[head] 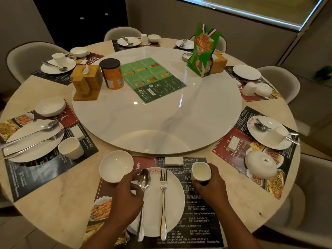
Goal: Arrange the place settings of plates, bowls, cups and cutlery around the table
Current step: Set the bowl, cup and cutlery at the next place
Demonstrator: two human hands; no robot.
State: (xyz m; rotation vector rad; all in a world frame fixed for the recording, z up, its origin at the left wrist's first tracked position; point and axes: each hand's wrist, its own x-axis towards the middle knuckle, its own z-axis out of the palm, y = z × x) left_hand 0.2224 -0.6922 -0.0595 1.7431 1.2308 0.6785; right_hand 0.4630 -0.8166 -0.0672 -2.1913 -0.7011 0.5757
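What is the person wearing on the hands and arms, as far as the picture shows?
The left hand and the right hand are bare, with no gloves. The left forearm and the right forearm are also uncovered down to the picture's lower edge. No sleeve, watch, bracelet or ring is visible.

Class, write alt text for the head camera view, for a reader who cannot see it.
A person's right hand grips a white cup beside the nearest plate, while the left hand pinches the spoon lying on it next to a fork. Other white settings ring the round table, with a lazy Susan at its middle.
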